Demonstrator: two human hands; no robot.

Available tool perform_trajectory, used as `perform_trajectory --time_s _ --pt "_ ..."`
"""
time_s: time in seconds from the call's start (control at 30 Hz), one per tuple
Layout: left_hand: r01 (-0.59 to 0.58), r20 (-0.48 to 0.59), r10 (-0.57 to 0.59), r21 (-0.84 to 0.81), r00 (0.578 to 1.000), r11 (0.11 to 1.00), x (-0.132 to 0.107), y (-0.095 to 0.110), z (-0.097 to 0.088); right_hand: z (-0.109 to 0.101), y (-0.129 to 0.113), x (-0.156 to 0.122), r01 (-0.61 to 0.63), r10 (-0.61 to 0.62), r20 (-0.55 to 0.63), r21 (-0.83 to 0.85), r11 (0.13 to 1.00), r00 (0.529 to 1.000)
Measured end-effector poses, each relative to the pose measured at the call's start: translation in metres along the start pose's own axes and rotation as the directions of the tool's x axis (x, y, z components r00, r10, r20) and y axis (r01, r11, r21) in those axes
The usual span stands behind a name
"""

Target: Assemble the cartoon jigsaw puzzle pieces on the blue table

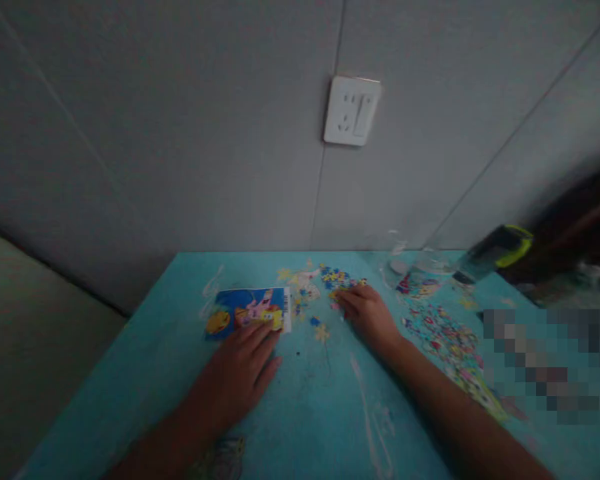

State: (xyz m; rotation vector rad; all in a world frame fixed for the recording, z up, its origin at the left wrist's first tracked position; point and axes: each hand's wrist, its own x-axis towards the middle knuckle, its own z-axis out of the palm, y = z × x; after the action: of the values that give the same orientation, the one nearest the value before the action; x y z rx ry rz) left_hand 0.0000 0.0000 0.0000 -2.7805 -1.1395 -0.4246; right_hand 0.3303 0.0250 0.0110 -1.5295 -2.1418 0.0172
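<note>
My left hand [240, 373] lies flat on the turquoise table [310, 413], fingers stretched out, its fingertips touching the near edge of a colourful cartoon picture card [247, 310]. My right hand [367, 313] rests palm down further back, fingers curled over small loose puzzle pieces [337, 277] near the table's far edge. I cannot make out whether any piece is pinched in it. More pieces [310, 293] are scattered between the card and the right hand.
A long spread of puzzle pieces [450, 343] runs along the right side. A clear plastic bag [420, 270] and a dark object with a yellow-green rim [500, 250] lie at the back right. A wall socket [351, 111] sits on the grey wall behind.
</note>
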Motion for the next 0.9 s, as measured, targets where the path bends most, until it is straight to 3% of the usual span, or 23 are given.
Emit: perform_trajectory --time_s 0.23,0.43,0.5,0.6,0.7,0.8,0.9 --pt "-0.041 -0.063 0.039 -0.035 0.997 0.999 -0.006 -0.016 0.023 0.000 -0.004 0.010 -0.090 0.089 -0.027 -0.041 0.995 0.996" --pt "-0.082 -0.163 0.086 0.031 0.983 0.996 -0.002 -0.017 0.025 -0.022 -0.013 -0.012 -0.004 0.007 -0.048 0.072 0.997 0.999" --pt "-0.096 -0.222 0.104 0.046 0.970 0.994 0.004 -0.008 0.022 -0.025 -0.021 -0.025 0.022 -0.014 -0.057 0.141 0.990 0.998" --pt "-0.164 -0.275 0.169 0.040 0.947 0.986 0.017 0.016 0.015 -0.024 -0.037 -0.040 -0.025 0.058 -0.079 0.367 0.930 0.995" --pt "-0.242 -0.326 0.240 0.037 0.914 0.970 0.031 0.042 0.008 -0.023 -0.055 -0.048 -0.058 0.078 -0.017 0.510 0.858 0.997" --pt "-0.274 -0.386 0.269 0.043 0.883 0.961 0.040 0.057 0.000 -0.022 -0.069 -0.054 -0.038 0.014 0.048 0.556 0.830 0.999" --pt "-0.370 -0.420 0.379 0.107 0.824 0.923 0.040 0.058 -0.007 -0.018 -0.076 -0.061 0.012 -0.062 0.080 0.515 0.857 0.995"
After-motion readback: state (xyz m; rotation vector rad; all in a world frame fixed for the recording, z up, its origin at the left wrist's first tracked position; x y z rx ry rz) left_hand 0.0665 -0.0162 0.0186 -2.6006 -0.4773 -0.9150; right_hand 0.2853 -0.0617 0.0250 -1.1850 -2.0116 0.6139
